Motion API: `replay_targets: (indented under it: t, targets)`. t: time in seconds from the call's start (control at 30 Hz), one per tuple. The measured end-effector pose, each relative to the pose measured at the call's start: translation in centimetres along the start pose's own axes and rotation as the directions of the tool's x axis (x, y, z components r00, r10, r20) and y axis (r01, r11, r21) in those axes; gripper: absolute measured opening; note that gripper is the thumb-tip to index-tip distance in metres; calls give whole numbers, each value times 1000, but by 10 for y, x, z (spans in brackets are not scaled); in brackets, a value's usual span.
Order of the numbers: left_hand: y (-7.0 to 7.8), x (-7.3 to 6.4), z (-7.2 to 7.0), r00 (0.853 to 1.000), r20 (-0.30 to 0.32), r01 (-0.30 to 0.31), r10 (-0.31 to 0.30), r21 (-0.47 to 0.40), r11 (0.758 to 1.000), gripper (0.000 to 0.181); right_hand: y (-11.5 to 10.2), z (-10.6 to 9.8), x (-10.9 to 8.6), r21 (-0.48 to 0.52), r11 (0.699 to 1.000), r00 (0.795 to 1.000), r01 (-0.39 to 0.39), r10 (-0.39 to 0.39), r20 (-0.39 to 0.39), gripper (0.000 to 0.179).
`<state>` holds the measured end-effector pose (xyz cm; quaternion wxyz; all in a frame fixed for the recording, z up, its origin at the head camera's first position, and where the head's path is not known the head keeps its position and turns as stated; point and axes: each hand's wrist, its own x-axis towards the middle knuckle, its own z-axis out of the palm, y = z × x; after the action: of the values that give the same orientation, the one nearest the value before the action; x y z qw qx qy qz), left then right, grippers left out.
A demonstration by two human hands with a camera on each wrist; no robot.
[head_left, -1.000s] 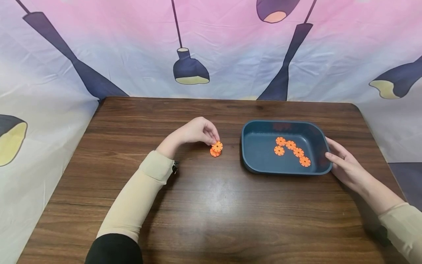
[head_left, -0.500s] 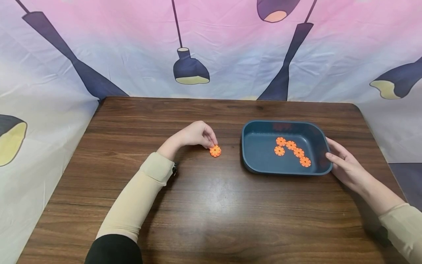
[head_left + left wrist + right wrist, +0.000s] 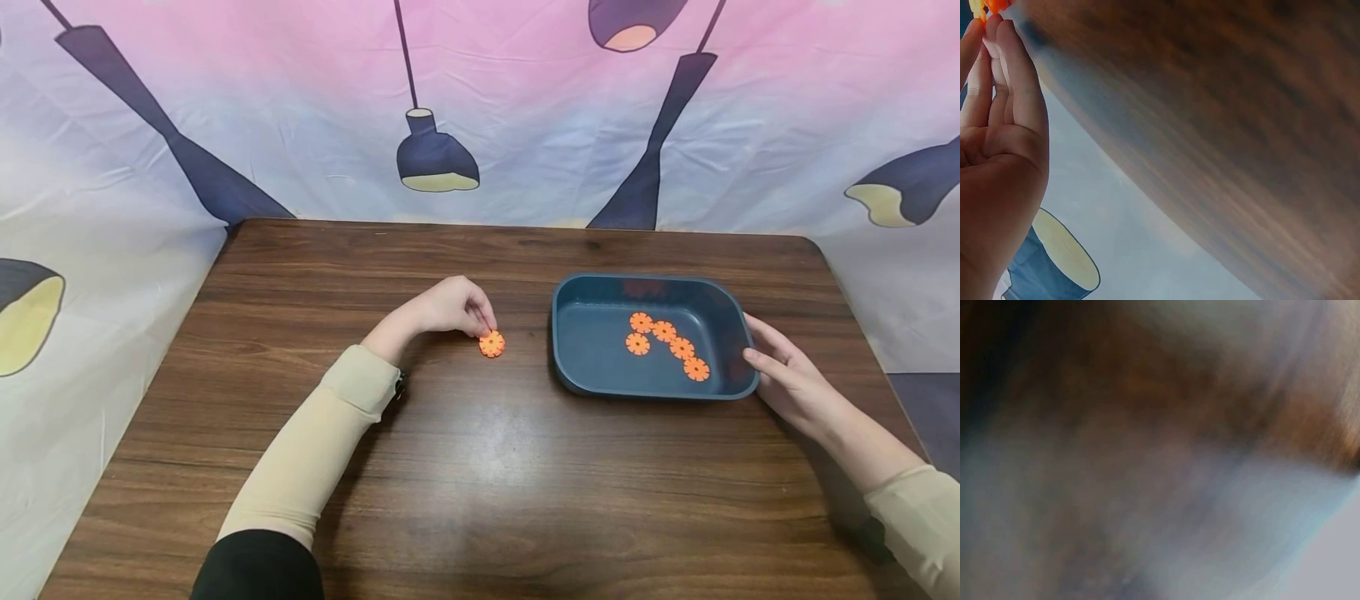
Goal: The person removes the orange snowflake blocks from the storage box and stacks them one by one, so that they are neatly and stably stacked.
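Nearest, below the blue container [image 3: 588,342] and off to either side, two pale sleeves [image 3: 918,517] reached over a brown wooden table [image 3: 450,517]. At the container's right end, the right hand [image 3: 795,387] held the wall, thumb on the rim; the tips of its other fingers were hidden behind it, and the right wrist view was too blurred to help.

Inside the container, right of its middle, lay five flower-edged orange discs [image 3: 682,347]. To its left and well apart from it, the left hand [image 3: 450,307] pinched an orange disc [image 3: 492,344] at or just above the table, fingertips close together.

A second earlier two discs showed there, one offset over the other; the hand had since dipped slightly and their outlines had merged. That suggested the pair now overlapped almost fully, outside the container, though whether they were joined could not be told.

Beyond the container hung a pink-and-blue backdrop [image 3: 525,125] printed with lamps.
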<state>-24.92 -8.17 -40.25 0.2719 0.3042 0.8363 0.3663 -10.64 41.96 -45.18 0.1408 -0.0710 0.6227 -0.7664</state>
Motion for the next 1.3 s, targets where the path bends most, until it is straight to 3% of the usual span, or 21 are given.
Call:
replay_targets:
  t: [0.37,0.67,0.97,1.3]
  targets:
    - [-3,2,1,1000,1,-1,1,9,1000,11,-1,0,0,-6,1000,1000,-6,6,0,52]
    - [0,2,-2,998,-56,-29,28,-11,1000,11,-1,0,-1,-6,1000,1000,-10,10,1,52]
    - [15,11,-3,984,-152,-93,94,10,996,11,-1,0,-1,12,1000,1000,-1,0,18,53]
    - [43,30,0,971,-175,-162,161,6,987,12,-1,0,-1,-4,1000,1000,-8,8,2,52]
